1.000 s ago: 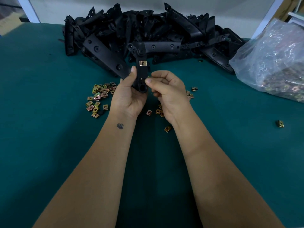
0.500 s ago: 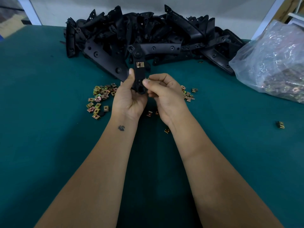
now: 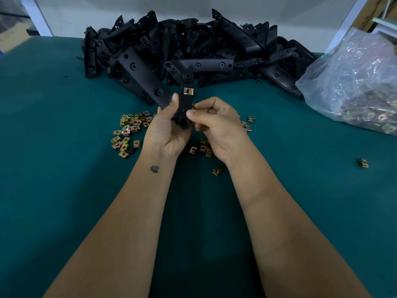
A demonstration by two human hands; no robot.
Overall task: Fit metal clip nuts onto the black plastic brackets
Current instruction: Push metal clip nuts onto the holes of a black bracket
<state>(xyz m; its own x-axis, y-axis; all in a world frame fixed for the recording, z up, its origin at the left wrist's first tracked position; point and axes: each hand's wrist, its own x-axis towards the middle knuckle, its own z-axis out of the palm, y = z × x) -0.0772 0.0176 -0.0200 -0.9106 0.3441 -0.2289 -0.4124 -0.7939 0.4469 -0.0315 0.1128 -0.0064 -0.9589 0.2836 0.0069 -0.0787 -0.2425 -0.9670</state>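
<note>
- We hold a black plastic bracket upright above the green worktop, our left hand wrapped around its lower end, thumb laid up along its left edge.
- One metal clip nut sits clipped on the bracket's upper part, just above the left thumb tip.
- Our right hand has its fingers curled, the thumb pressing against the bracket's right edge; we cannot tell whether a second nut is pinched there.
- Compared with a second ago, the bracket and both hands sit slightly higher and closer to the heap, and the grip is unchanged; the fitted nut stays in the same spot on the bracket.
- Loose clip nuts lie scattered on the worktop left of the hands, with more nuts beneath and right of them, all where they lay before.
- A single stray nut rests well apart on the right.
- The heap of black brackets fills the far side of the worktop.
- A clear plastic bag, holding more nuts, slumps at the far right beside the heap.
</note>
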